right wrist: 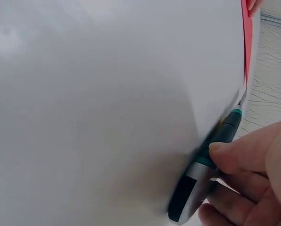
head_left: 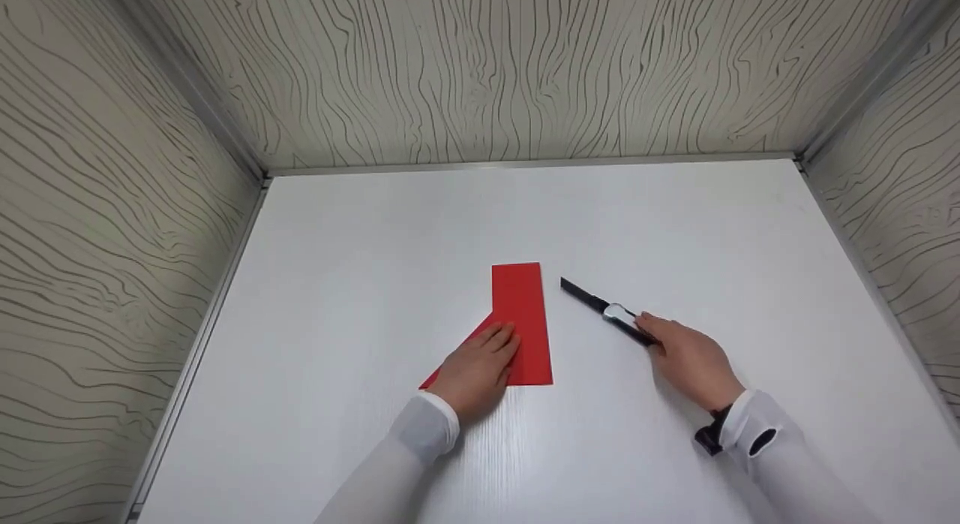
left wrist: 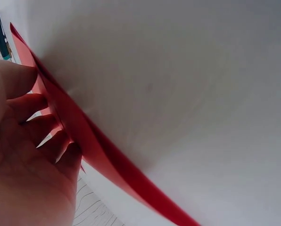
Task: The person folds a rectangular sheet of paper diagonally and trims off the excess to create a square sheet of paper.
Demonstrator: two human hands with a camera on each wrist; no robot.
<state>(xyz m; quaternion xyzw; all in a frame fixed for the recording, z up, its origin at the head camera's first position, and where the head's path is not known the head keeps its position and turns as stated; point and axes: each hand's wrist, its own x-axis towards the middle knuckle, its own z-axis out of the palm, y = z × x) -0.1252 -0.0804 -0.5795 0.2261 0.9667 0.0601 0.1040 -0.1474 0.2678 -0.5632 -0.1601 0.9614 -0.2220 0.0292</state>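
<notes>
A folded sheet of red paper (head_left: pixel 523 321) lies mid-table, with an upright strip and a slanted flap toward the lower left. Over the flap and strip, my left hand (head_left: pixel 476 370) rests with fairly straight fingers. Its layers part slightly along the near edge of the paper (left wrist: pixel 112 157) in the left wrist view. To the right, my right hand (head_left: pixel 691 359) holds a utility knife (head_left: pixel 619 315) by its rear half, the long dark front end pointing up-left toward the paper. Thumb and fingers lie against the knife's (right wrist: pixel 204 162) dark green and silver body in the right wrist view.
A white tabletop (head_left: pixel 375 231) lies beneath everything, bordered by metal edging. Wood-grain panels (head_left: pixel 480 73) stand at the back and on both sides. A dark band (head_left: pixel 712 430) circles the right wrist.
</notes>
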